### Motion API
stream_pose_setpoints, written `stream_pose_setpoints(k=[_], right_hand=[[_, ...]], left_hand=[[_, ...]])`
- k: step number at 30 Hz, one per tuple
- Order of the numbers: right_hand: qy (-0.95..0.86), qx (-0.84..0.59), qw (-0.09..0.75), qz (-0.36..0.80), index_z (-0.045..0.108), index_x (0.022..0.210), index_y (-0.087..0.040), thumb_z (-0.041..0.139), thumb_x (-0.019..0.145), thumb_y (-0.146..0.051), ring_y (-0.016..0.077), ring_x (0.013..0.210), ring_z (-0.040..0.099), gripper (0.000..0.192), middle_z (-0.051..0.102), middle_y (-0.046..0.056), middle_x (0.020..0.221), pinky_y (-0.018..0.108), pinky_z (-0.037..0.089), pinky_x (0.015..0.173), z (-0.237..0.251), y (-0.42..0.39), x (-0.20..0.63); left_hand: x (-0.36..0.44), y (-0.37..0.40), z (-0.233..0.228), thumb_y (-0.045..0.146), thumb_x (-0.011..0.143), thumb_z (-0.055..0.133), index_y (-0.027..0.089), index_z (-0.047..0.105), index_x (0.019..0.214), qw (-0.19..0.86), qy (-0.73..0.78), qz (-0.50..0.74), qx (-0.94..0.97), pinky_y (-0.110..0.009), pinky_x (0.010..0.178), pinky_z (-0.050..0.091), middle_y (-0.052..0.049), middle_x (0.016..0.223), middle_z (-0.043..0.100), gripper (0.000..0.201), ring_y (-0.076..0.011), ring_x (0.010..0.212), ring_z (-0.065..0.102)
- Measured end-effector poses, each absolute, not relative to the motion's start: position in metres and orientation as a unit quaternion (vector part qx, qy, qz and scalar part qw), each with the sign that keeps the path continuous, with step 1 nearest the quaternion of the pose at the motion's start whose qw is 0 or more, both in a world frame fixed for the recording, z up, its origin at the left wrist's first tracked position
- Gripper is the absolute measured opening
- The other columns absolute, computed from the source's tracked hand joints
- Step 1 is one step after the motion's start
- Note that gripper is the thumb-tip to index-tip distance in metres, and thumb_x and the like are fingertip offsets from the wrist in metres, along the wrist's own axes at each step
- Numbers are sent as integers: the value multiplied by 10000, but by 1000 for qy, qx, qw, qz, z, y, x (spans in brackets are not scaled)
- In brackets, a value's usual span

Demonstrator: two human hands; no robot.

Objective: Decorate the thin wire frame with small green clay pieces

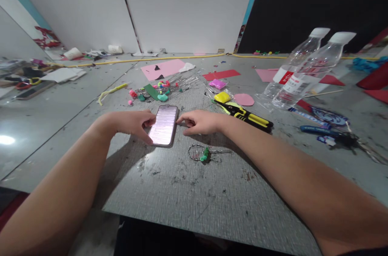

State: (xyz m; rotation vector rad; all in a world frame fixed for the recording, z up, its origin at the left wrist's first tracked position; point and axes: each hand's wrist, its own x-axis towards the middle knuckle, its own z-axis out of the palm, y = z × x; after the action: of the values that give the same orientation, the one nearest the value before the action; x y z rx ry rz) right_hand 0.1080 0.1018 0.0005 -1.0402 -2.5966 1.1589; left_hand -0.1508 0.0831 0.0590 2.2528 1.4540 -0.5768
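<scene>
In the head view, a lit phone (163, 129) lies face up on the desk (182, 191), between the two hands and turned toward the person, presumably so that its screen can be read. The left hand (127, 122) is at its left edge, thumb and fingers parted in a loose curve; they seem to steady it there rather than grip it. The right hand (201, 122) rests opposite, fingers half curled around nothing, the index tip at the phone's right edge; I cannot tell whether it presses.

Nearer the person, a looped wire piece (195, 153) with green blobs lies flat, apparently set aside to leave both hands free. Black-and-yellow pliers (248, 118) lie beyond the right wrist, within easy reach. Farther off, wires with coloured blobs (163, 87) and a yellow packet (222, 97) seem pushed back to give working room.
</scene>
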Motion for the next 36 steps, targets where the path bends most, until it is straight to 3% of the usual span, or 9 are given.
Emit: stream_pose_setpoints(k=[29,36], right_hand=[[-860,-342,54,375,649,1292,-173,726,869,-267,163,712,486,441,530,-10,835,330,377,674,2,102,109],[-865,-339,57,365,661,1266,-182,726,865,-265,167,716,494,415,549,1,844,326,383,674,2,102,109]], left_hand=[[-149,81,63,584,607,735,213,512,948,211,506,-195,813,-340,815,464,-117,1090,596,551,-256,943,558],[-151,83,61,529,733,642,221,451,847,230,524,-171,802,-317,668,408,-56,889,543,380,-194,762,494]])
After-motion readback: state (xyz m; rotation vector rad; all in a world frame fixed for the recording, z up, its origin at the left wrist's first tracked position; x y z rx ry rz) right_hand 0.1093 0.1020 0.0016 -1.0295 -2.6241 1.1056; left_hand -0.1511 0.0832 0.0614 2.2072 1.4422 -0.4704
